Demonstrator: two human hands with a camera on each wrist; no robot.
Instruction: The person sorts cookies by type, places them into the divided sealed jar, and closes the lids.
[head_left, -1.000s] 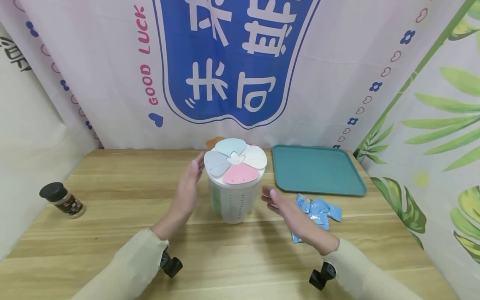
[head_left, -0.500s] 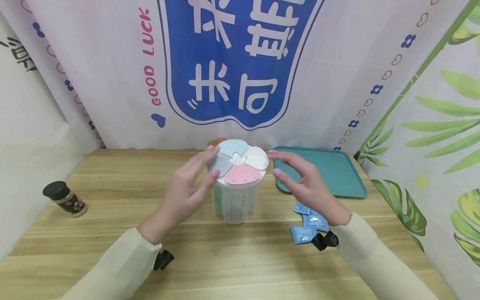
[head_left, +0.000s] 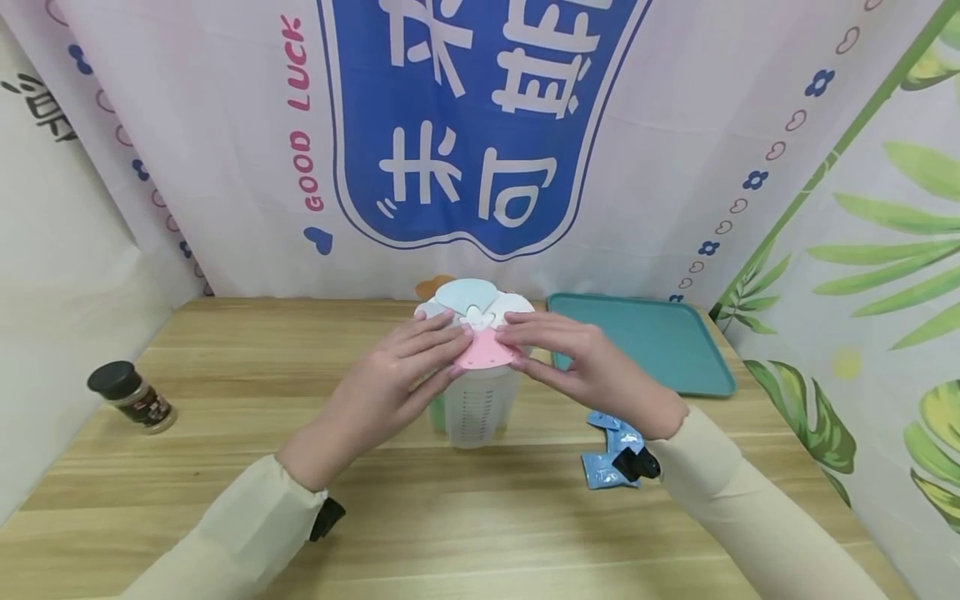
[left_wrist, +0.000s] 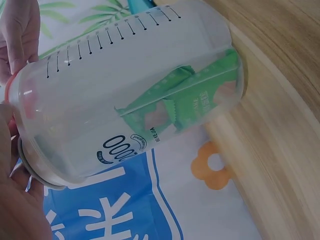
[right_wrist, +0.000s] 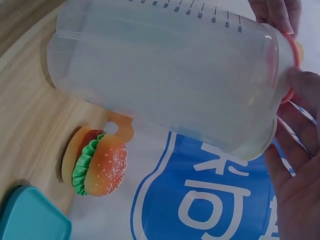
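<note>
A tall translucent storage jar (head_left: 477, 417) stands upright on the wooden table, topped by a flower-shaped lid (head_left: 483, 348) with pink, pale blue, grey and white petals. My left hand (head_left: 390, 375) holds the lid's left side, its thumb near the front edge and fingers over the petals. From the right, my right hand (head_left: 588, 360) holds the opposite side, thumb by the pink petal. Green packets (left_wrist: 202, 95) show through the jar's wall in the left wrist view. Faint printed measuring marks run down the jar.
A teal tray (head_left: 660, 333) lies at the back right, with several blue packets (head_left: 609, 471) in front of it. A black-capped seasoning bottle (head_left: 133, 398) lies tilted at the left. Behind the jar sits a toy hamburger (right_wrist: 102, 162). A printed curtain (head_left: 247, 150) hangs behind the table.
Both hands rose from beside the jar to lid height, then closed inward onto the lid from left and right. The jar stays in its place.
</note>
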